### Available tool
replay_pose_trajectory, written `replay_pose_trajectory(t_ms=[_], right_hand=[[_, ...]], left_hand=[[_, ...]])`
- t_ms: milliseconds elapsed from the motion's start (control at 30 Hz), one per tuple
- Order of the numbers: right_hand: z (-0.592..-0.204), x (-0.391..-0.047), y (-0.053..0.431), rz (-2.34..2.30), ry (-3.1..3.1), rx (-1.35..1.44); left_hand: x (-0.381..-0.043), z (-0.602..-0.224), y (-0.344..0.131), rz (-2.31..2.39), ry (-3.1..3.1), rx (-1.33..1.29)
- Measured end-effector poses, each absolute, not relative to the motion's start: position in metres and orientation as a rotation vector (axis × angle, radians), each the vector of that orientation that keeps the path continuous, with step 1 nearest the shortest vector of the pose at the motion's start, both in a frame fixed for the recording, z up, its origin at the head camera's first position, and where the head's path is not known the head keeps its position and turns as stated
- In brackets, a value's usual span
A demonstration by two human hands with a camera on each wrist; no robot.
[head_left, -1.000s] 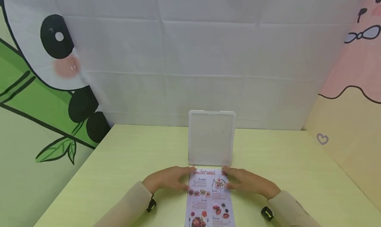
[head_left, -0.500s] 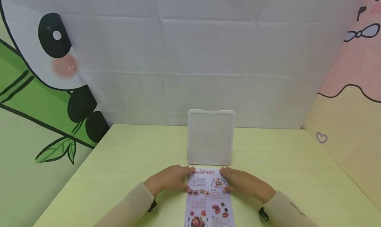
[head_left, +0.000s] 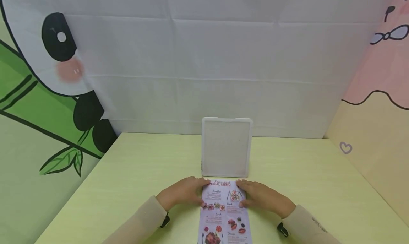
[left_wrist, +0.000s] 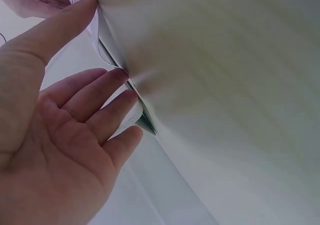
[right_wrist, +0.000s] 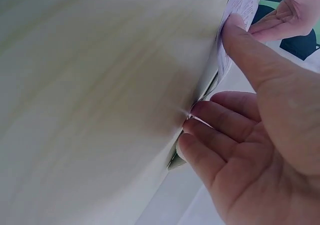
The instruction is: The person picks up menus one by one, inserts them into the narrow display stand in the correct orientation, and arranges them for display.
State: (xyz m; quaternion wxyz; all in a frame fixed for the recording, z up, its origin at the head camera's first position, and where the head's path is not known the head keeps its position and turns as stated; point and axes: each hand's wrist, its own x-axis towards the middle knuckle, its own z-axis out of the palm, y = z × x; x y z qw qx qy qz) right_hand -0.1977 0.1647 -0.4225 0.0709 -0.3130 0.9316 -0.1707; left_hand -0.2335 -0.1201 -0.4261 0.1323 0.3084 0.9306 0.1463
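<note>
A printed restaurant menu sheet [head_left: 214, 215] lies flat on the table, its lower end cut off by the bottom of the head view. My left hand [head_left: 183, 193] touches its left edge, with the thumb lower down and fingertips near the top corner. Opposite it, my right hand [head_left: 263, 197] touches the right edge in the same way. Both wrist views show fairly straight fingers, with their tips at the sheet's edge and the thumb [right_wrist: 250, 52] resting on the sheet. Just beyond the sheet's top, a white framed panel [head_left: 226, 148] stands upright.
The pale yellow table [head_left: 153, 158] runs back to a white cloth backdrop [head_left: 179, 59]. Painted walls with a panda [head_left: 68, 71] and a pink figure [head_left: 374, 70] flank it on the left and right. Beige sleeves [head_left: 137, 219] cover both forearms.
The right hand has shifted slightly left, its thumb and fingers further in over the menu's edge. The left hand has barely moved; the menu and panel stay in place.
</note>
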Motion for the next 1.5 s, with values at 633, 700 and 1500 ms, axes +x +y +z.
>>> replay_pose_trajectory(t_ms=[633, 700, 1500], right_hand=[[-0.429, -0.21, 0.166, -0.634, 2.797, -0.937], [-0.428, -0.209, 0.165, -0.649, 2.79, -0.912], [-0.446, -0.226, 0.179, -1.075, 2.499, -0.736]], left_hand=[[-0.233, -0.424, -0.106, 0.475, 2.654, 1.02], [-0.234, -0.424, -0.106, 0.495, 2.645, 0.999], [-0.255, -0.45, -0.12, 0.977, 2.426, 0.86]])
